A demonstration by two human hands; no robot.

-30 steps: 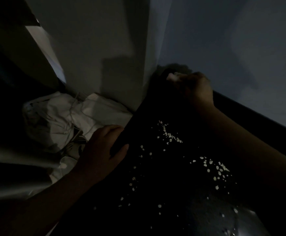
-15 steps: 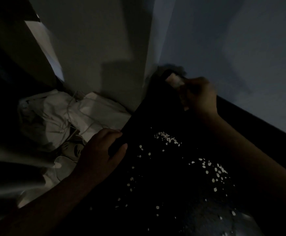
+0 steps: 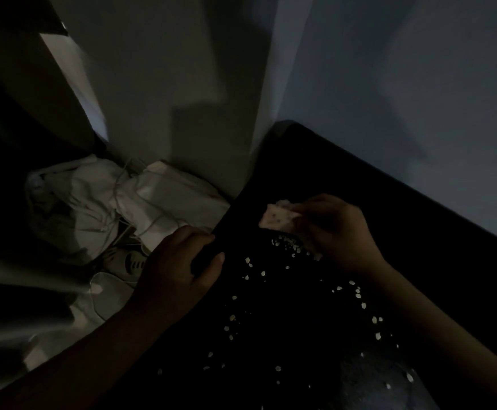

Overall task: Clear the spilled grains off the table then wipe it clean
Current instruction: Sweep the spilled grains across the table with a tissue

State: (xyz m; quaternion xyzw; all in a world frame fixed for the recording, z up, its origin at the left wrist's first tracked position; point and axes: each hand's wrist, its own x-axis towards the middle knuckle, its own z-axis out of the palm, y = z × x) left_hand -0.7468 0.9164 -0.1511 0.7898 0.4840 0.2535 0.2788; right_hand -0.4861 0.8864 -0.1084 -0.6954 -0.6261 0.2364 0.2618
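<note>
- Dim light, much lost in shadow. Landmark taken: dark table [image 3: 330,173], set into a corner of pale wall [image 3: 389,84].
- At the table's left edge: left hand [image 3: 176,270], fingers curled down over the edge, thumb laid on top. Gripping the table itself, nothing else held. Judged a brace to steady the body during the sweep. Possibly also placed to catch anything pushed off that edge; cannot tell which.
- Over the table's far half, near its corner: right hand [image 3: 336,232], fingers bunched and pinching a pale speckled cloth [image 3: 277,217]. Cloth sticking out past the fingertips toward the corner. Touching the tabletop or just off it: cannot tell in this light.
- Just on the near side of the cloth: tightest cluster of grains [image 3: 285,244], lying in a short line. The rest scattered thinly across the table's middle and near part, with a looser band toward its right side beside the right forearm.
- Cloth held behind the far cluster, so judged a drag from the table's far corner toward the near side, herding grains together rather than flicking them. Wadded grip suited to that: firm leading edge, less scatter.
- Stage judged early: most grains still loose on the table, wiping proper not yet begun.
- At the table's near-right end: greyish patch [image 3: 374,380] with a few grains on it. Not identifiable.
- Off the table's left edge, lower down: heap of pale bags [image 3: 108,202] with cords. Risk noted: grains pushed over that edge landing in the heap.
</note>
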